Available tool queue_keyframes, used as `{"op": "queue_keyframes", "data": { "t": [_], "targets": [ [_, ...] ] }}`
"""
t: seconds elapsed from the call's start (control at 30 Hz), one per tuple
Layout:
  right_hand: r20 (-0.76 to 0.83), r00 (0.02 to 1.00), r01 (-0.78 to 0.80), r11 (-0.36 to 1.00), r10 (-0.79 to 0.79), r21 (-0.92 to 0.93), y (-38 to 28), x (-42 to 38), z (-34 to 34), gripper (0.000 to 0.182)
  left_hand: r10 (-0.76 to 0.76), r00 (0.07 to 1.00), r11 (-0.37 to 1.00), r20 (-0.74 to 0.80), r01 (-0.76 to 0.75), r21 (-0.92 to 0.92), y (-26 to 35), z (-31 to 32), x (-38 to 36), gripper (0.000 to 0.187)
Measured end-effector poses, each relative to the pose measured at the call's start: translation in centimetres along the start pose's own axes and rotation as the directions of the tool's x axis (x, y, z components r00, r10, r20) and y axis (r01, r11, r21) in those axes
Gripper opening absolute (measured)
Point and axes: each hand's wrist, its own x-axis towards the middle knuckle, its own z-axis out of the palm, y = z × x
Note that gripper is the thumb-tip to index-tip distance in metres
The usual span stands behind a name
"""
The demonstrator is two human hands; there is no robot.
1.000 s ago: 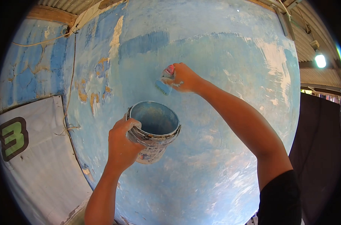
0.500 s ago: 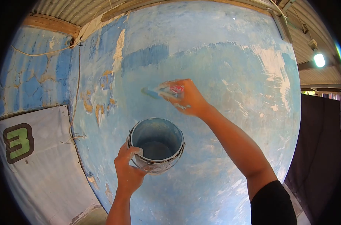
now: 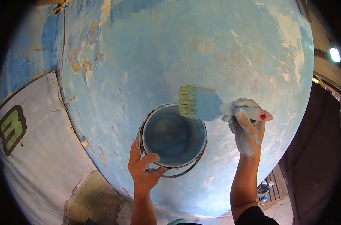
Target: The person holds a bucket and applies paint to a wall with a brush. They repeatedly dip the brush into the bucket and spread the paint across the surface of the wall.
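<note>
My left hand grips the rim and side of a paint bucket, thumb over the edge, with the mouth facing me. Thin bluish paint coats its inside, and a wire handle hangs along the lower rim. In my right hand is a wide paintbrush, held by its pale handle with a red end. Its yellowish bristles point left, at the upper right rim of the bucket. Pale paint smears cover my right fingers and palm. Behind both stands a wall with patchy light blue paint.
A whitish sheet with a green figure hangs at the left. Dark cloth hangs at the right, below a lit bulb. A cord runs down the wall corner. Several small items lie low at the right.
My right hand has come away from the wall, down and to the right, bringing the brush beside the bucket. The view has tilted downward. My left hand still holds the bucket.
</note>
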Motion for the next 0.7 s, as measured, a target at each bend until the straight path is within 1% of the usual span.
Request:
{"op": "queue_keyframes", "data": {
  "t": [0.03, 0.1, 0.13, 0.17, 0.2, 0.23, 0.27, 0.3, 0.37, 0.4, 0.43, 0.5, 0.53, 0.57, 0.63, 0.67, 0.7],
  "targets": [
    [-0.004, 1.000, -0.024, 1.000, 0.024, -0.004, 0.3, -0.9, -0.5, 0.026, -0.023, 1.000, 1.000, 0.008, 0.023, 0.003, -0.2, 0.3, -0.7, 0.042],
    [0.087, 0.996, -0.001, 1.000, 0.001, 0.000, 0.7, -2.5, -1.5, 0.026, 0.036, 0.998, 0.996, -0.042, -0.032, 0.088, -0.7, 0.8, -2.1, 0.037],
    [0.145, 0.984, -0.094, 0.993, 0.103, -0.069, 0.5, -3.3, -2.1, 0.022, 0.017, 0.999, 0.996, -0.036, -0.014, 0.087, -1.0, 0.9, -2.9, 0.037],
    [0.141, 0.983, -0.110, 0.991, 0.119, -0.073, 0.6, -3.9, -2.2, 0.022, 0.037, 0.999, 0.988, -0.008, -0.035, 0.150, -1.3, 0.8, -3.6, 0.034],
    [0.167, 0.972, -0.131, 0.974, 0.163, -0.185, 0.2, -4.3, -1.9, 0.020, 0.061, 0.998, 0.974, 0.024, -0.065, 0.216, -0.9, 0.7, -3.8, 0.031],
    [0.192, 0.959, -0.143, 0.943, 0.206, -0.300, 0.4, -4.7, -1.5, 0.018, 0.052, 0.998, 0.975, 0.028, -0.057, 0.217, -1.0, 0.9, -4.1, 0.031],
    [0.202, 0.948, -0.170, 0.926, 0.247, -0.336, 0.9, -5.2, -1.3, 0.018, 0.063, 0.998, 0.976, 0.030, -0.067, 0.207, -1.1, 1.0, -4.2, 0.028],
    [0.200, 0.947, -0.175, 0.926, 0.252, -0.335, 1.4, -5.4, -1.0, 0.018, 0.076, 0.997, 0.977, 0.030, -0.081, 0.198, -1.1, 1.1, -4.4, 0.026],
    [0.318, 0.892, -0.157, 0.879, 0.322, -0.450, 2.2, -5.7, -0.2, 0.019, 0.063, 0.997, 0.973, 0.041, -0.070, 0.221, -1.2, 1.0, -4.9, 0.025],
    [0.306, 0.849, -0.236, 0.828, 0.430, -0.509, 1.7, -5.6, 0.6, 0.019, 0.054, 0.997, 0.969, 0.049, -0.065, 0.240, -1.2, 0.8, -5.1, 0.024],
    [0.305, 0.846, -0.245, 0.827, 0.437, -0.506, 2.0, -5.6, 1.1, 0.019, 0.047, 0.997, 0.968, 0.054, -0.059, 0.244, -1.3, 0.7, -5.4, 0.024],
    [0.309, 0.805, -0.279, 0.783, 0.507, -0.556, 2.6, -5.9, 2.1, 0.020, 0.063, 0.994, 0.949, 0.089, -0.087, 0.302, -1.3, 0.3, -5.9, 0.023],
    [0.278, 0.807, -0.318, 0.779, 0.522, -0.540, 3.8, -6.4, 2.2, 0.023, 0.056, 0.994, 0.948, 0.095, -0.083, 0.308, -1.4, 0.1, -6.2, 0.023],
    [0.280, 0.803, -0.324, 0.780, 0.526, -0.536, 4.6, -6.8, 2.4, 0.023, 0.064, 0.993, 0.945, 0.096, -0.091, 0.315, -1.5, 0.0, -6.4, 0.024],
    [0.263, 0.833, -0.290, 0.789, 0.487, -0.542, 5.7, -7.2, 3.0, 0.023, 0.060, 0.993, 0.940, 0.100, -0.089, 0.330, -1.6, -0.2, -6.9, 0.025],
    [0.265, 0.827, -0.298, 0.787, 0.495, -0.540, 6.6, -7.5, 3.2, 0.023, 0.038, 0.995, 0.939, 0.096, -0.068, 0.336, -1.7, -0.4, -7.2, 0.026],
    [0.340, 0.869, -0.128, 0.826, 0.360, -0.549, 7.4, -7.8, 3.3, 0.021, 0.017, 0.996, 0.938, 0.091, -0.047, 0.343, -1.8, -0.5, -7.5, 0.028]
  ]
}}
